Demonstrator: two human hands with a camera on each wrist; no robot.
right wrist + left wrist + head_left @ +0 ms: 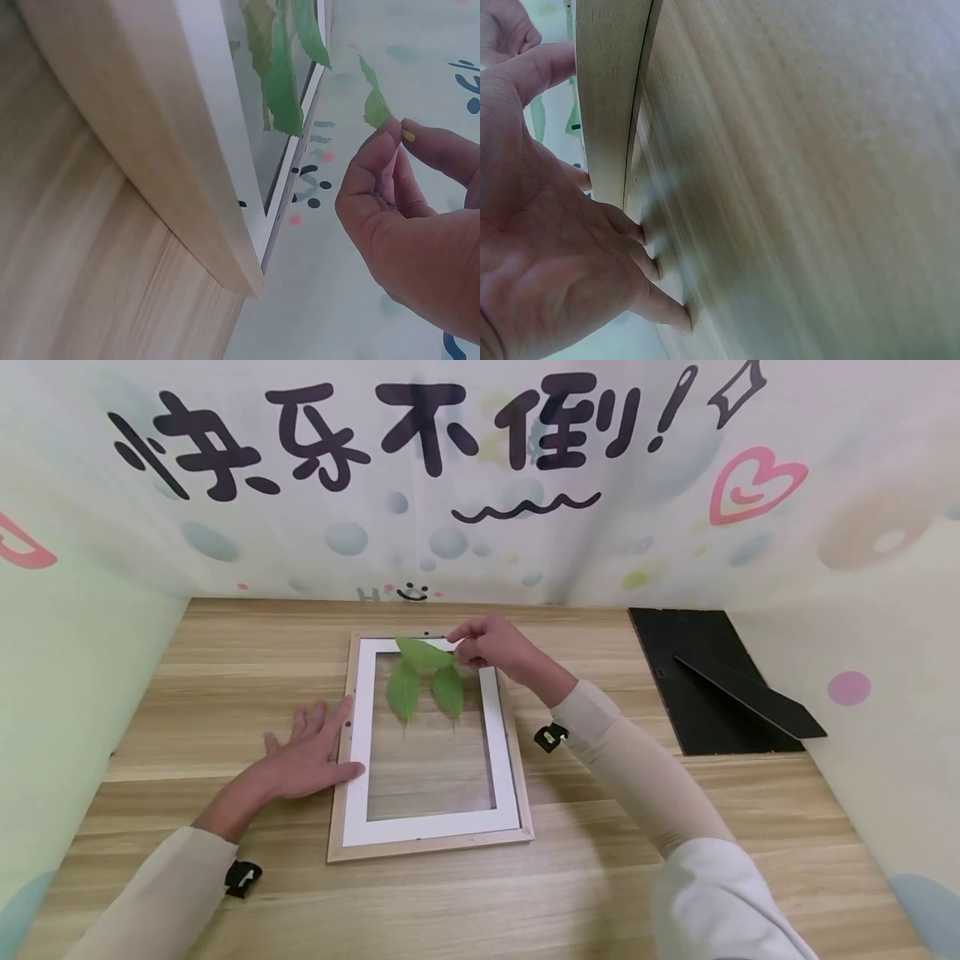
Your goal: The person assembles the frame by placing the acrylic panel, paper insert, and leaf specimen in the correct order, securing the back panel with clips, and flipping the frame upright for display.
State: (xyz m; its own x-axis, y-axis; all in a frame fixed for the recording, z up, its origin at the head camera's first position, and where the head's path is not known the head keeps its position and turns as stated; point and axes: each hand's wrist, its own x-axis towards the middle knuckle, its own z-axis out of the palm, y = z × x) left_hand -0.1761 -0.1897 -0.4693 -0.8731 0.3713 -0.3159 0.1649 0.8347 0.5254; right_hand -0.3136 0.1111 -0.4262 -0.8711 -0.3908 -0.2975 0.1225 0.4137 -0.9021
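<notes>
A wooden picture frame (431,845) lies on the table with a white mat (506,752) and a clear pane inside it. Two green leaves rest on the pane side by side, a left leaf (402,691) and a right leaf (448,689). Between thumb and fingertips, my right hand (498,647) pinches a third leaf (420,653) by its stem, over the frame's far end; the right wrist view shows this held leaf (377,107) apart from the pane. My left hand (303,766) rests with spread fingers at the frame's left side, its thumb reaching over the wooden edge (611,97).
A black backing board (693,718) with a hinged stand leg (750,697) lies at the back right of the wooden table (225,668). Behind the table hangs a printed white cloth (292,539). Pale side walls (67,652) rise left and right.
</notes>
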